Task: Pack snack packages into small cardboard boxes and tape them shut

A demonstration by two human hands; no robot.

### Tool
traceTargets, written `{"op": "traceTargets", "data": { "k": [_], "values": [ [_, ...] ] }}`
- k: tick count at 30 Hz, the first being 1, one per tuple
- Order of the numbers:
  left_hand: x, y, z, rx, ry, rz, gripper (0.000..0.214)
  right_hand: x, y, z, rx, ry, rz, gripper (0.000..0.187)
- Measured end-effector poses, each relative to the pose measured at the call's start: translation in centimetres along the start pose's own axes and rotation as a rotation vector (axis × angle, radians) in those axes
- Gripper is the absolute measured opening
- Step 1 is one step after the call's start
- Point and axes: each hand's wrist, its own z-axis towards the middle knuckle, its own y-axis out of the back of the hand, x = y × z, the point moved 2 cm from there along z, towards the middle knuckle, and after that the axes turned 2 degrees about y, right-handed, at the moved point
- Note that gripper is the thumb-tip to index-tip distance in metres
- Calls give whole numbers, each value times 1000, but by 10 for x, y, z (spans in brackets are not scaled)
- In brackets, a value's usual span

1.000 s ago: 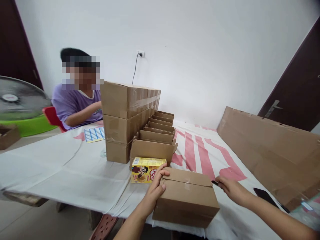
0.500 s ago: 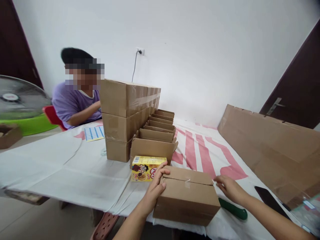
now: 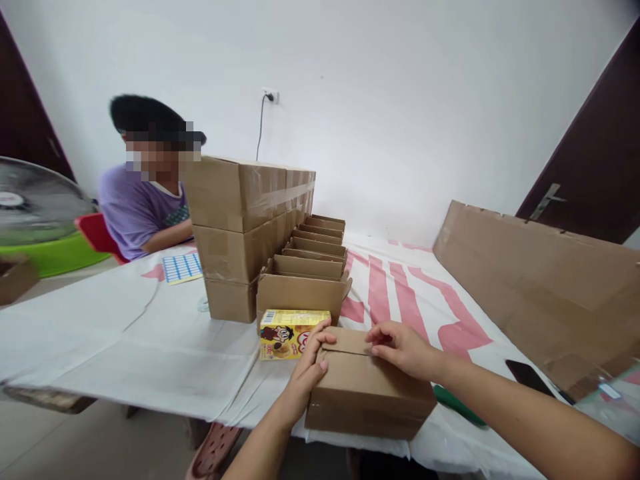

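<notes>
A closed cardboard box (image 3: 370,408) sits at the table's near edge, its two top flaps meeting along a seam. My left hand (image 3: 306,373) grips the box's left end, fingers over the top edge. On the seam, near the middle of the top, my right hand (image 3: 403,350) has thumb and forefinger pinched together. What lies between those fingertips is hidden. Just behind the left fingers is a yellow printed snack carton (image 3: 287,333), partly covered by them. A dark green handle-shaped object (image 3: 463,405) rests right of the box, under my right forearm.
Stacked taped boxes (image 3: 225,250) stand at left, beside a row of open boxes (image 3: 305,287). A sticker sheet (image 3: 183,268) lies near a seated person (image 3: 140,207). At right are a phone (image 3: 530,378) and a large cardboard panel (image 3: 540,293). A fan (image 3: 40,207) stands far left.
My right hand has moved left from the box's right end onto the top seam, where a small shiny bit of tape showed before. My left hand stays on the box. The view shifts slightly.
</notes>
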Motion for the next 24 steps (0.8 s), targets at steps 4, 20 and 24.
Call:
{"op": "traceTargets", "data": {
  "k": [4,20,24],
  "values": [
    [1,1,0,0,11,11,42,11,13,-19,-69,56,120,7],
    [1,8,4,-19,69,-5,37,-127,10,-177,-239,-441,208,30],
    [-3,6,2,-29,56,23,36,-144,-18,-167,-249,-448,125,18]
  ]
}}
